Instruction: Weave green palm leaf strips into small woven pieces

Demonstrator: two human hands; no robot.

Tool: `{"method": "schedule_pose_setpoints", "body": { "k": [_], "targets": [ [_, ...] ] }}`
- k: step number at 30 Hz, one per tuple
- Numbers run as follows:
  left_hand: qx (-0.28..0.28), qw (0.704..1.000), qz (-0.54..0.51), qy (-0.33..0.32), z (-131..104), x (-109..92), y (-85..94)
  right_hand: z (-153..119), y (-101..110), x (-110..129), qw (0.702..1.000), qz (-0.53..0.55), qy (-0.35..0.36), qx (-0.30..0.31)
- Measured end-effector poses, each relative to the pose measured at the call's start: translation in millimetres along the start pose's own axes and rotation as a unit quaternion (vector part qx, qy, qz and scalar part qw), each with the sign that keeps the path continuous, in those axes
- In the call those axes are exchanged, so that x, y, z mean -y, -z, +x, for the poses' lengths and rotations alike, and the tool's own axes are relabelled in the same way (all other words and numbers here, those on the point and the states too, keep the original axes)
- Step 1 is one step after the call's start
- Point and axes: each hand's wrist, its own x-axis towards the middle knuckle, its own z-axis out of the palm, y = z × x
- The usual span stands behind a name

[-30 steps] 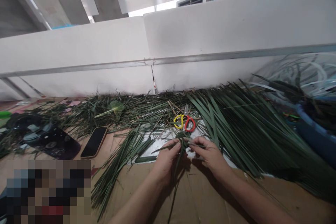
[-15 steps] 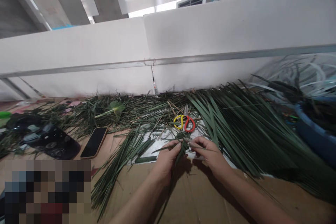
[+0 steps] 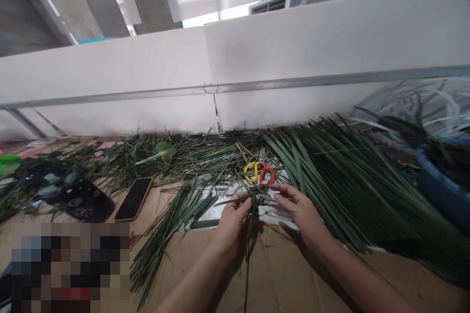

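My left hand point(image 3: 235, 215) is closed, thumb against fingers, on a small bundle of woven palm leaf strips point(image 3: 253, 205). A long thin strip hangs down from it towards me. Just right of the bundle is my right hand point(image 3: 299, 208), its thumb and forefinger apart, with no strip plainly between them. Whether its fingertips touch the leaf ends, I cannot tell. Right beyond both hands lie scissors point(image 3: 260, 168) with one yellow and one red handle, blades pointing away.
Long palm leaves point(image 3: 330, 181) spread on the right beside a blue tub point(image 3: 436, 181). Cut strips point(image 3: 165, 234) lie at left, near a phone point(image 3: 134, 199) and a dark bottle point(image 3: 81, 198). Cardboard point(image 3: 279, 274) lies beneath my arms. A white partition point(image 3: 147, 68) stands behind.
My right hand has drawn slightly right, away from the leaf bundle, and its fingers have parted. The hanging strip has swung to a more upright line. My left hand keeps its hold.
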Motion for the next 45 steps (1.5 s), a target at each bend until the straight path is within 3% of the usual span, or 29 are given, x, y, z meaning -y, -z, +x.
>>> {"method": "schedule_pose_setpoints", "body": {
  "k": [6,10,12,17,19,21,25,38,45],
  "targets": [
    [0.021,1.000,-0.015,0.013,4,1,3.0,2,2,14,0.998,0.038,-0.007,-0.044],
    [0.014,1.000,-0.007,0.008,4,0,3.0,2,4,14,1.000,-0.024,0.002,0.016],
    [0.003,1.000,0.010,0.000,3,0,3.1,2,5,13,0.991,-0.109,0.065,0.049],
    [0.008,0.997,0.066,-0.027,4,0,5.6,-1,4,10,0.897,-0.336,0.277,0.079],
    [0.021,0.995,0.093,-0.041,5,-2,5.9,-2,3,9,0.865,-0.383,0.314,0.083],
    [0.027,0.992,0.113,-0.053,5,-4,5.4,-3,4,8,0.853,-0.400,0.325,0.087],
    [0.019,0.990,0.134,-0.052,7,-7,4.7,-2,6,8,0.865,-0.387,0.301,0.108],
    [0.018,0.992,0.116,0.038,-1,-8,6.3,8,10,1,0.957,-0.249,0.117,0.093],
    [0.000,0.993,0.097,0.063,-3,-2,9.4,11,11,-3,0.973,-0.194,0.082,0.093]
  ]
}}
